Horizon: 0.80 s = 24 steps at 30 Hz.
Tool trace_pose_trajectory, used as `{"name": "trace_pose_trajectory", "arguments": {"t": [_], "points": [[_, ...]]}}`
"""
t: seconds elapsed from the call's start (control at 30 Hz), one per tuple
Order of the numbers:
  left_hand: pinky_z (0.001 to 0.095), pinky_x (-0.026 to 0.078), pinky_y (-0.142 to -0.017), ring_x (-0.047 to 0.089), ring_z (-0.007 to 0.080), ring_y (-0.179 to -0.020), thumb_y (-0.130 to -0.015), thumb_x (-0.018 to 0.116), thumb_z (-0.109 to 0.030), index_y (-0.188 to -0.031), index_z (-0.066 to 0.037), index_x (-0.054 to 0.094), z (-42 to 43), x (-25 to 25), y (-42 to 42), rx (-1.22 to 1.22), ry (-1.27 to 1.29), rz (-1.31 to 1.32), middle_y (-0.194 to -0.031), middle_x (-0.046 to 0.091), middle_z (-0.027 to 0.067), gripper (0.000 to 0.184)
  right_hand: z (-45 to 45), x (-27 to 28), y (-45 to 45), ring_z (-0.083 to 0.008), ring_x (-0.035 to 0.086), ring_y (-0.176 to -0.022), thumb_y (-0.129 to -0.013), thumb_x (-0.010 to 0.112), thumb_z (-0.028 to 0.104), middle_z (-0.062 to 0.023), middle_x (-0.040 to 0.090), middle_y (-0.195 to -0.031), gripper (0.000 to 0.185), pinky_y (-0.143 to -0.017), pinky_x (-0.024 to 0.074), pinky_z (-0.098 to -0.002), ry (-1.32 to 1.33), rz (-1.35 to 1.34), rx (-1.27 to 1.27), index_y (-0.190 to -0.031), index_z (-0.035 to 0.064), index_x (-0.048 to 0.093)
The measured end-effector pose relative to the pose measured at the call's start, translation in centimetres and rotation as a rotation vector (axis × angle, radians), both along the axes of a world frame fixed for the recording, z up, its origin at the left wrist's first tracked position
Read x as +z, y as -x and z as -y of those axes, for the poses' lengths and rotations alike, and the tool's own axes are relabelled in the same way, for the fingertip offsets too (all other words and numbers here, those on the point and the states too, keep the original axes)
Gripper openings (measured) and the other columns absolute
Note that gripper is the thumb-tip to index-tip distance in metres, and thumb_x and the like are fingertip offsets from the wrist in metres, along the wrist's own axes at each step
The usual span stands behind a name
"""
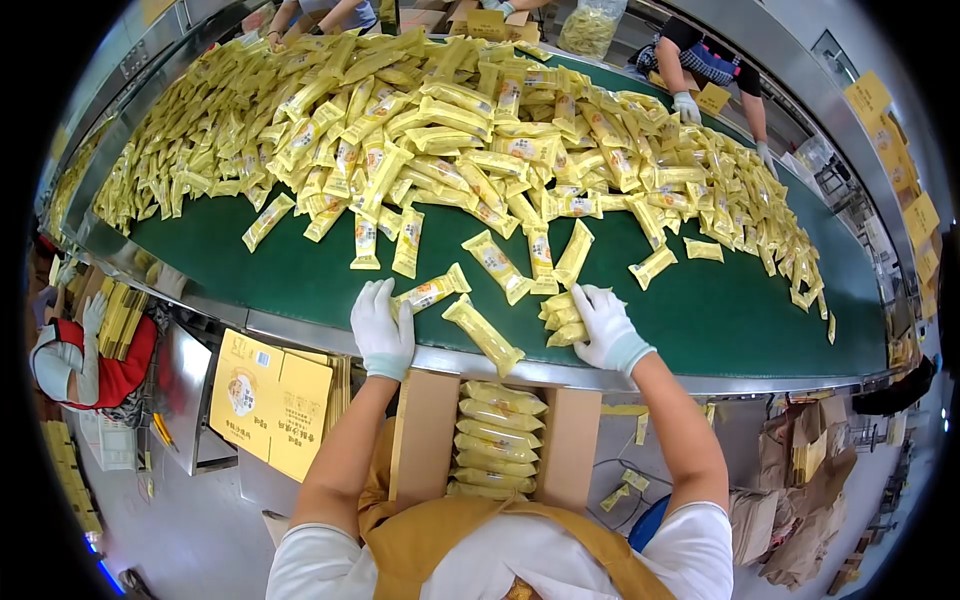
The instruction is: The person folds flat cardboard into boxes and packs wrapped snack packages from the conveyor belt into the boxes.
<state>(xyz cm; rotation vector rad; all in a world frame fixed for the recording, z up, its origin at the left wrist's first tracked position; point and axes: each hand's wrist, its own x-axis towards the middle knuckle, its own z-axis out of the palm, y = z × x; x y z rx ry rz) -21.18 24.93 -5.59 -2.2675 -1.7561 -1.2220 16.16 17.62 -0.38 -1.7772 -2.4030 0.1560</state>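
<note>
"How's the light?"
"Bright and fairly even; the glossy yellow packets (440,140) glint, and the metal panel (182,385) at lower left shines."
"And the lens?"
"Fisheye: the green belt (720,325) bows, black fills the corners, and the outer edges look softer than the middle."

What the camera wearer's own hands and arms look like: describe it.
The left hand and right hand wear plain white gloves with pale mint cuffs. Forearms are bare below short white sleeves. No markings show.
</note>
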Motion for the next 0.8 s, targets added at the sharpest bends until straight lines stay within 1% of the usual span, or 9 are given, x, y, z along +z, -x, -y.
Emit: {"name": "trace_pose_trajectory", "arguments": {"t": [0.07,0.23,0.33,0.37,0.47,0.57,0.7,0.77,0.8], "points": [[0.0502,0.039,-0.106,0.053,0.0415,-0.124,-0.090,0.065,-0.016,-0.129,-0.002,0.057,-0.2,-0.1,0.3,-0.001,-0.011,0.001,-0.128,0.060,0.0214,0.043,-1.1,3.0,0.3,-0.0392,0.050,-0.120,-0.065,0.082,0.027,-0.0202,0.050,-0.133,0.093,-0.105,0.0405,-0.0463,0.176,0.076,0.000,-0.145,0.0001,0.042],[0.0506,0.040,-0.105,0.053,0.0419,-0.123,-0.089,0.065,-0.015,-0.128,-0.001,0.057,-0.1,0.2,0.6,-0.018,-0.032,0.016,-0.127,0.060,0.0215,0.043,-3.5,6.8,1.7,-0.0319,0.058,-0.107,-0.066,0.085,0.046,-0.0167,0.063,-0.108,0.063,-0.096,0.0456,-0.0394,0.459,0.250,-0.090,-0.107,0.0011,0.072],[0.0505,0.040,-0.105,0.053,0.0420,-0.124,-0.089,0.065,-0.015,-0.128,-0.001,0.057,-0.1,0.5,0.4,-0.014,-0.026,0.017,-0.127,0.060,0.0213,0.043,-5.7,7.7,-0.5,-0.0234,0.067,-0.097,-0.071,0.083,0.044,-0.0134,0.069,-0.108,0.058,-0.087,0.0527,-0.0360,0.464,-0.495,-0.286,-0.107,0.0010,0.072],[0.0505,0.040,-0.105,0.053,0.0420,-0.124,-0.089,0.066,-0.015,-0.128,-0.001,0.057,-0.1,0.5,0.5,-0.016,-0.029,0.016,-0.127,0.060,0.0212,0.043,-7.5,4.0,-3.2,-0.0185,0.070,-0.092,-0.075,0.082,0.046,-0.0116,0.072,-0.107,0.060,-0.083,0.0545,-0.0334,0.517,-0.859,-0.377,-0.112,-0.0001,0.070],[0.0504,0.040,-0.105,0.053,0.0421,-0.123,-0.089,0.066,-0.015,-0.128,-0.001,0.057,-0.1,0.3,0.5,-0.020,-0.033,0.018,-0.127,0.060,0.0212,0.042,-10.4,3.0,-2.3,-0.0198,0.069,-0.091,-0.083,0.079,0.042,-0.0104,0.071,-0.106,0.059,-0.083,0.0552,-0.0360,0.433,-1.627,-0.739,-0.120,-0.0017,0.065],[0.0501,0.040,-0.104,0.054,0.0420,-0.123,-0.089,0.065,-0.014,-0.128,-0.001,0.057,-0.4,0.0,0.8,-0.026,-0.033,0.023,-0.127,0.060,0.0212,0.042,-13.3,-0.2,-0.2,-0.0219,0.069,-0.090,-0.083,0.082,0.036,-0.0086,0.070,-0.102,0.048,-0.084,0.0571,-0.0369,0.469,-1.592,-0.764,-0.112,0.0021,0.067],[0.0498,0.041,-0.104,0.054,0.0417,-0.122,-0.089,0.065,-0.013,-0.127,-0.002,0.058,-0.2,0.2,0.9,-0.020,-0.039,0.023,-0.127,0.060,0.0211,0.040,-16.0,-4.3,1.4,-0.0314,0.065,-0.107,-0.068,0.077,0.063,-0.0194,0.067,-0.120,0.087,-0.095,0.0507,-0.0386,0.405,-0.700,-0.791,-0.127,0.0001,0.064],[0.0498,0.041,-0.104,0.054,0.0416,-0.122,-0.089,0.065,-0.013,-0.127,-0.002,0.058,-0.2,0.2,0.9,-0.024,-0.033,0.028,-0.127,0.060,0.0211,0.040,-13.5,0.8,3.2,-0.0393,0.055,-0.128,-0.061,0.069,0.079,-0.0275,0.057,-0.139,0.104,-0.109,0.0421,-0.0419,0.458,-0.422,-0.637,-0.136,0.0066,0.062],[0.0498,0.041,-0.104,0.055,0.0415,-0.122,-0.089,0.065,-0.012,-0.127,-0.002,0.058,-0.3,0.3,1.0,-0.026,-0.030,0.030,-0.127,0.060,0.0211,0.040,-12.3,1.7,3.5,-0.0410,0.054,-0.125,-0.061,0.070,0.076,-0.0264,0.056,-0.138,0.104,-0.108,0.0429,-0.0429,0.488,-0.368,-0.592,-0.136,0.0062,0.061]]}}
